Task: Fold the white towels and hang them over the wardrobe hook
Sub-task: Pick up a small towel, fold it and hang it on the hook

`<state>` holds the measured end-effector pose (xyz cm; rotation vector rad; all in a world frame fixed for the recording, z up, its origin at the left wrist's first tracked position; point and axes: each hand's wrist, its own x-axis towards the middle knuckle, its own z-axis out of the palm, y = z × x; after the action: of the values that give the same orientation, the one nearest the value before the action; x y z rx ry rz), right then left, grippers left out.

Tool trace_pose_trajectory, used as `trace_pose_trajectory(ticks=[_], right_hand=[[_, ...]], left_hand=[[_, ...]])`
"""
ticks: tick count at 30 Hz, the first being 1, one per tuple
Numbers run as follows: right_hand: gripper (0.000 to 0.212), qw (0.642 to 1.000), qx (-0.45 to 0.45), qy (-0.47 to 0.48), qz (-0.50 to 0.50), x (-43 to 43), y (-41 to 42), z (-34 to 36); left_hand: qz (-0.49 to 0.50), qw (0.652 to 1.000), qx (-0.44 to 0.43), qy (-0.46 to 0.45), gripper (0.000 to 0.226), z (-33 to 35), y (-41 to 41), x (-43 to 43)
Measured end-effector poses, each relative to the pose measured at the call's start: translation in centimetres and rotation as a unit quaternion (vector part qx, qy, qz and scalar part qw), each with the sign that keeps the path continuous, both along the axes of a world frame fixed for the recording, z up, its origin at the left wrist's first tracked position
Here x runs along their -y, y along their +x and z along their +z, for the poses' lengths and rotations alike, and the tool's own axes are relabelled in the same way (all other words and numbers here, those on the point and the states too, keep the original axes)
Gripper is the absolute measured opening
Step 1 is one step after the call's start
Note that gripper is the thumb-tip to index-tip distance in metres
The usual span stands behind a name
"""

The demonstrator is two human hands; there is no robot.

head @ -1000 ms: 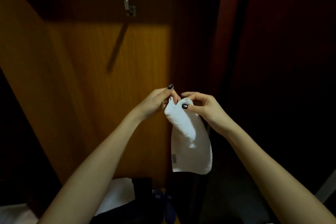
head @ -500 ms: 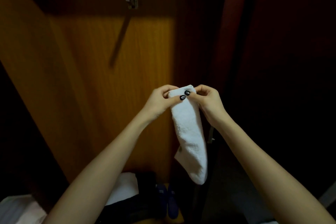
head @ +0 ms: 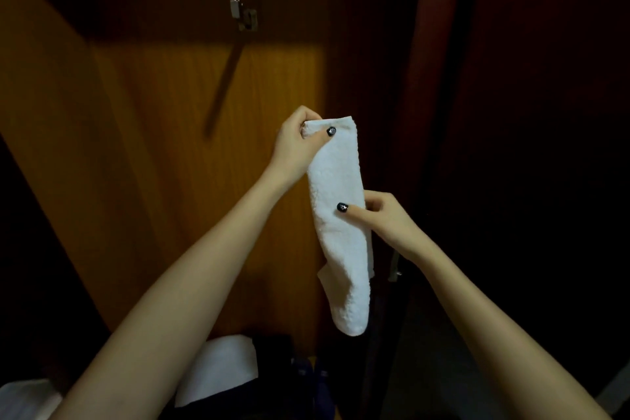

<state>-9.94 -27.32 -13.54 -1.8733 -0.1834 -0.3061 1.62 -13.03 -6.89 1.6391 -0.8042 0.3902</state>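
Note:
A white towel (head: 341, 232), folded into a narrow strip, hangs down in front of the wooden wardrobe door (head: 191, 147). My left hand (head: 296, 143) grips its top end, thumb across the front. My right hand (head: 378, 218) pinches the strip about halfway down from its right edge. A small metal hook (head: 243, 14) sticks out of the door high up, above and to the left of both hands, with nothing on it.
Another white cloth (head: 218, 368) lies low down by my left forearm, beside dark clothing and a pair of blue shoes (head: 313, 382). A dark red door panel (head: 511, 112) fills the right. A pale surface (head: 24, 399) shows at the bottom left corner.
My right hand has left the towel's top end and slid down to the middle of the strip. The left hand keeps the top. The towel now hangs longer and straighter.

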Motion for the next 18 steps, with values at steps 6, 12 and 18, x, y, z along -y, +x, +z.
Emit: trace_pose_trajectory(ticks=[6, 12, 18], right_hand=[[0.025, 0.999, -0.026, -0.027, -0.007, -0.1, -1.1, -0.8], [0.037, 0.997, 0.017, -0.004, -0.073, 0.3, -1.2, -1.2], [0.019, 0.986, 0.042, 0.105, -0.124, 0.3, -0.9, 0.0]], left_hand=[[0.040, 0.997, -0.060, -0.040, 0.015, 0.7, 1.2, -0.1], [-0.012, 0.973, -0.211, -0.097, 0.035, 0.6, 1.4, 0.1], [-0.176, 0.951, -0.243, 0.069, 0.086, -4.2, -2.7, 0.3]])
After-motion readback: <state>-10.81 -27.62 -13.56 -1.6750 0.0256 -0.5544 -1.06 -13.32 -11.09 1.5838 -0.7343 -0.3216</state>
